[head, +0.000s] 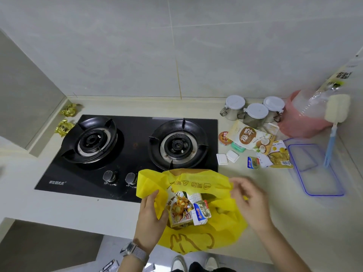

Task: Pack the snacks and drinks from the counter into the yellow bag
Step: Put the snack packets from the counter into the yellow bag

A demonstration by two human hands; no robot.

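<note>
The yellow bag (222, 218) sits open at the counter's front edge, below the stove. My left hand (150, 216) grips its left rim. My right hand (248, 201) is blurred at the bag's right rim with fingers curled; whether it pinches the fabric I cannot tell. Inside the bag lie a carton with a fruit picture (179, 210) and a small blue-and-silver packet (201, 212). On the counter to the right lie a coconut snack pouch (249, 138), a yellow snack packet (280, 156), a small blue packet (253, 162), two white cubes (226, 158) and a small round tin (225, 138).
A black two-burner gas stove (133, 154) fills the middle. Two gold-wrapped items (65, 120) lie at its left. Three lidded jars (255, 112), a pink bag (300, 118), a clear blue-rimmed tray (316, 169) and a sponge brush (334, 122) stand at the right.
</note>
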